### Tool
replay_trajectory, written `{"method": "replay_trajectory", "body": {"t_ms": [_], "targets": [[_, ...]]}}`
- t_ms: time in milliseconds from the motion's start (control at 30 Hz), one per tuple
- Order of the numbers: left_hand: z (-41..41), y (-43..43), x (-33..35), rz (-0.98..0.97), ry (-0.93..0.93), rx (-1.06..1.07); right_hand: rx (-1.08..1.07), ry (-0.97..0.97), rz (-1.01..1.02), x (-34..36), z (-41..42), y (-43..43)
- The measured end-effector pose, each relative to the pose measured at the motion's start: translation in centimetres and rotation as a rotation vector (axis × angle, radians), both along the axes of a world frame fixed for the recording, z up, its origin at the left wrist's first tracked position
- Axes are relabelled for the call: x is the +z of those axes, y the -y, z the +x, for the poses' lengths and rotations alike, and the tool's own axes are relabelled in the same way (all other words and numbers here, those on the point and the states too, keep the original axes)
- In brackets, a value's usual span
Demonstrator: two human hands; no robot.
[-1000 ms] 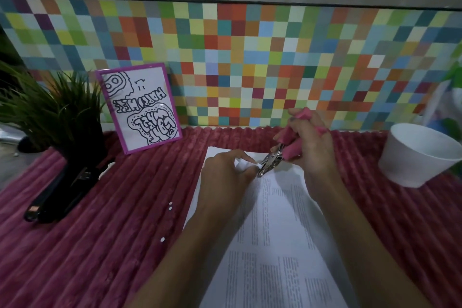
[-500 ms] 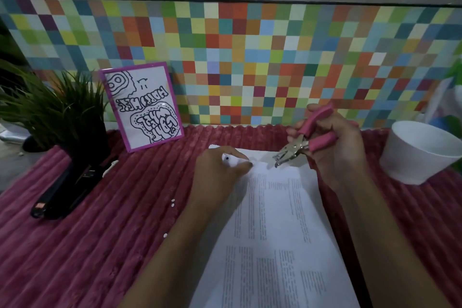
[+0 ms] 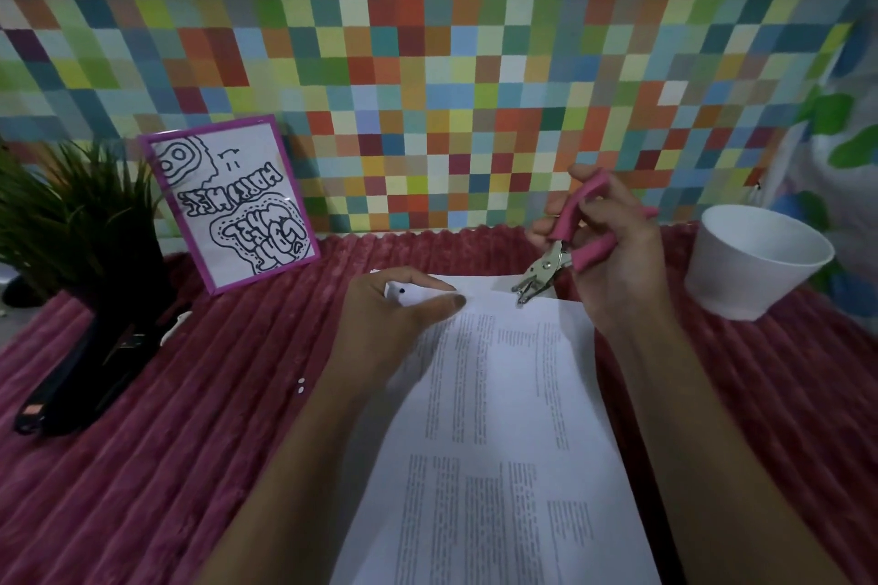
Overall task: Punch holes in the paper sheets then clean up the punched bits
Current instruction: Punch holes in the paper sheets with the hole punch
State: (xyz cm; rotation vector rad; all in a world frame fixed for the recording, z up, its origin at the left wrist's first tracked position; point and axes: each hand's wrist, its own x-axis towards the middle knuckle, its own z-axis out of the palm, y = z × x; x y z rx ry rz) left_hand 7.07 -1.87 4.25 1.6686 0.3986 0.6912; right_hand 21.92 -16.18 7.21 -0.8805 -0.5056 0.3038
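Note:
Printed paper sheets [image 3: 503, 418] lie on the pink ribbed cloth [image 3: 190, 418], running from the bottom edge up to the middle. My left hand [image 3: 394, 323] pinches the sheets' folded far left corner, where one dark punched hole shows. My right hand [image 3: 613, 247] grips a pink-handled hole punch [image 3: 565, 247]. Its handles are spread and its metal jaws hang just above the sheets' far edge, apart from the paper. Two small white punched bits [image 3: 300, 385] lie on the cloth left of my left forearm.
A white cup [image 3: 755, 261] stands at the right. A pink-framed drawing [image 3: 228, 204] leans on the colourful checked wall. At the left stand a green plant [image 3: 76, 214] and a black stapler [image 3: 81, 375].
My right hand has pulled the punch off the folded corner and moved it right and up, handles now spread. My left hand keeps hold of the corner, which now shows a hole.

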Motion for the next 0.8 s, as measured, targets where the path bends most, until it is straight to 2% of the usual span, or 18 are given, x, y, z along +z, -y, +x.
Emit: {"method": "replay_trajectory", "body": {"t_ms": [167, 367, 500, 800], "targets": [[-0.06, 0.00, 0.00, 0.000, 0.011, -0.015, -0.030, -0.035, -0.032, 0.01, 0.27, 0.22], [-0.09, -0.04, -0.03, 0.005, 0.025, -0.044, -0.175, -0.026, -0.083, -0.17, -0.04, 0.25], [-0.15, -0.03, 0.09, -0.017, 0.010, -0.060, -0.223, -0.077, -0.037, -0.22, 0.12, 0.48], [-0.06, -0.10, -0.02, -0.047, -0.010, -0.070, -0.304, -0.055, 0.006, -0.22, -0.16, -0.08]]}}
